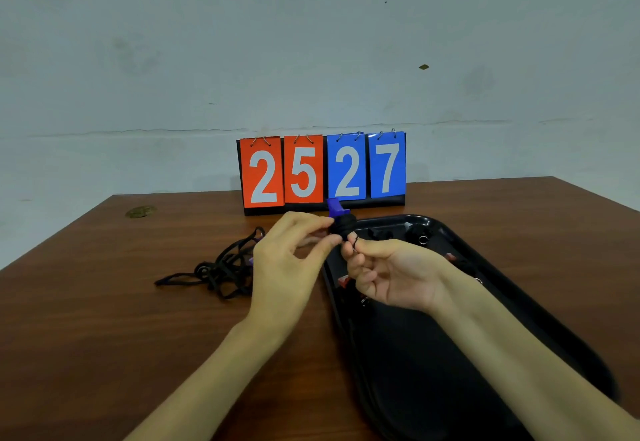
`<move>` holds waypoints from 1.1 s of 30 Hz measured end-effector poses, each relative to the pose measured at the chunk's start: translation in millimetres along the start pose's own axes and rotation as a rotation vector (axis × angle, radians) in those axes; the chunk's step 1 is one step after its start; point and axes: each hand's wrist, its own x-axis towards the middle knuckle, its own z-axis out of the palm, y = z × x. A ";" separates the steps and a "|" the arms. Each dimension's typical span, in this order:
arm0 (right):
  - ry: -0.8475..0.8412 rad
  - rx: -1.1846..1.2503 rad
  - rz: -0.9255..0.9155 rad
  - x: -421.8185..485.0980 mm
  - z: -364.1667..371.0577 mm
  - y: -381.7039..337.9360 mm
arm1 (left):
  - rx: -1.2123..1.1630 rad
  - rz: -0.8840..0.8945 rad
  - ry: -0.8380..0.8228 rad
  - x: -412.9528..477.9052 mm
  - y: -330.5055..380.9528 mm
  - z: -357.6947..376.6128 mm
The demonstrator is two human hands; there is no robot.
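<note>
A purple whistle [336,207] with a black cord wound into a bundle [343,225] is held above the far end of a black tray [450,354]. My left hand [291,264] pinches the bundle from the left with thumb and forefinger. My right hand [384,274], palm up, pinches the loose cord end and its small metal ring [356,249] just below the bundle. Both hands hover over the tray's left rim.
A tangle of black cords [221,269] lies on the brown table [104,319] left of my hands. More corded items with metal rings [423,239] lie in the tray's far end. A flip scoreboard [322,172] reading 25 27 stands against the wall.
</note>
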 end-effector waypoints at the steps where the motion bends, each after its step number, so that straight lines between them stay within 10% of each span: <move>1: 0.001 -0.008 0.002 0.5 -0.7 0.3 | 0.043 0.033 0.002 1.0 -1.2 -1.0; 8: 0.066 -0.061 0.007 4.4 -3.7 4.1 | 0.500 0.353 -0.072 2.5 -16.8 -3.0; 18: 0.080 -0.008 0.065 4.7 -4.3 3.5 | 0.007 -0.171 -0.142 8.7 -13.5 -2.2; 33: 0.114 -0.022 0.099 4.0 -4.8 3.5 | 0.329 0.079 -0.373 9.5 -17.5 -6.4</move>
